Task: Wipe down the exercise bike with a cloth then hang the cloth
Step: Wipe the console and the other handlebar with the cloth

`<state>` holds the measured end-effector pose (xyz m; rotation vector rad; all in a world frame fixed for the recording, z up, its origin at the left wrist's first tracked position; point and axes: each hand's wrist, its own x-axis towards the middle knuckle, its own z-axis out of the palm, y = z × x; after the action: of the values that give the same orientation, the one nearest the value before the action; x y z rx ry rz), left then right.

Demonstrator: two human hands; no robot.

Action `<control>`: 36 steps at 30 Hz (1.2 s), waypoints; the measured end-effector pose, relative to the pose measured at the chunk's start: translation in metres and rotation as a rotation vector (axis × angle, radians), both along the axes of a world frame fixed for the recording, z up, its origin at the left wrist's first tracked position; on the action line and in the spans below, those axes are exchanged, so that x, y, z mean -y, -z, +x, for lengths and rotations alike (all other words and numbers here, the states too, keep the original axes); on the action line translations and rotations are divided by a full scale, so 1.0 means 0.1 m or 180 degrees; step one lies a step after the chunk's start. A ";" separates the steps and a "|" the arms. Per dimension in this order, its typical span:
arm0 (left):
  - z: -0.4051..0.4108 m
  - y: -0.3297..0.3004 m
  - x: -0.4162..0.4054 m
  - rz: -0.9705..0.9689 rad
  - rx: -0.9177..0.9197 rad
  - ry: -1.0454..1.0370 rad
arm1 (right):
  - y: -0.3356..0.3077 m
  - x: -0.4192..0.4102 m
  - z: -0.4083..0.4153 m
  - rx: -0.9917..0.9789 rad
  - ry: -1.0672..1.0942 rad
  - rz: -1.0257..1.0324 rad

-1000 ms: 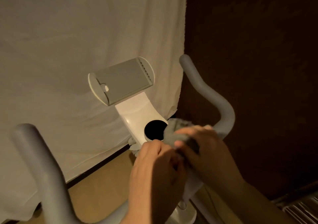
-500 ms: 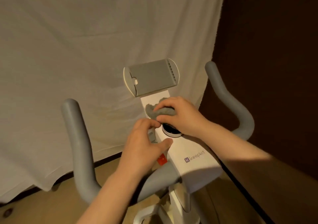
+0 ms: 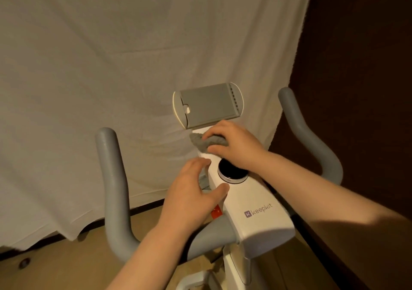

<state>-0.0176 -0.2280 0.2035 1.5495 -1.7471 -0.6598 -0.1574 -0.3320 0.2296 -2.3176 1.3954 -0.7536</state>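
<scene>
A pale, creased sheet [image 3: 111, 78] hangs across most of the background, its lower edge ending just above the floor; a dark brown wall [image 3: 361, 44] fills the right side beside it; a tan wooden floor [image 3: 73, 265] shows at the bottom left, with a dark strip running along under the sheet; a small dark round spot [image 3: 24, 262] sits on the floor near the left edge
</scene>
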 end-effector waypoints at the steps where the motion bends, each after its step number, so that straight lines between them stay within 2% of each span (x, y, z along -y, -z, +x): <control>1: 0.00 0.01 0.00 -0.0018 0.0013 0.0021 | -0.01 0.02 -0.06 0.0024 0.0073 0.0000; 3: 0.00 0.01 -0.01 -0.0053 0.0045 0.0035 | -0.01 0.01 -0.14 0.0038 0.0227 -0.0036; 7: -0.03 0.00 -0.01 -0.0222 0.0147 0.0105 | -0.03 -0.10 -0.24 0.0151 0.0056 0.0293; 10: -0.05 0.01 -0.01 -0.0351 0.0269 0.0179 | -0.02 -0.28 -0.36 0.0346 0.0452 0.0480; 14: -0.06 -0.01 -0.01 -0.0534 0.0393 0.0211 | 0.00 -0.64 -0.56 0.0158 0.0874 0.0492; 18: -0.07 -0.02 -0.02 -0.0554 0.0431 0.0310 | 0.07 -1.06 -0.57 -0.0149 0.0952 -0.0025; 22: -0.07 0.00 -0.04 -0.0526 0.0416 0.0353 | 0.11 -1.22 -0.52 0.0180 0.1214 0.0030; 26: -0.05 -0.01 -0.09 -0.0509 0.0321 0.0446 | 0.12 -1.35 -0.35 -0.0220 0.0776 -0.0079; 30: -0.03 -0.03 -0.22 -0.0616 0.0511 0.0517 | 0.18 -1.42 -0.37 -0.0069 0.1360 -0.0342; 33: -0.01 -0.02 -0.33 -0.0616 0.0524 0.0646 | 0.22 -1.54 -0.33 -0.0248 0.0732 -0.0323; 34: 0.01 -0.01 -0.35 -0.0613 0.0489 0.0695 | 0.22 -1.56 -0.36 -0.0236 0.0759 -0.0261; 36: 0.04 0.00 -0.38 -0.0594 0.0320 0.0704 | 0.22 -1.57 -0.39 -0.0008 0.1279 -0.0276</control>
<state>-0.0138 -0.1902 0.2031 1.2941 -2.0141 -0.5144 -0.1965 -0.1749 0.2073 -2.1206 1.8937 -0.9369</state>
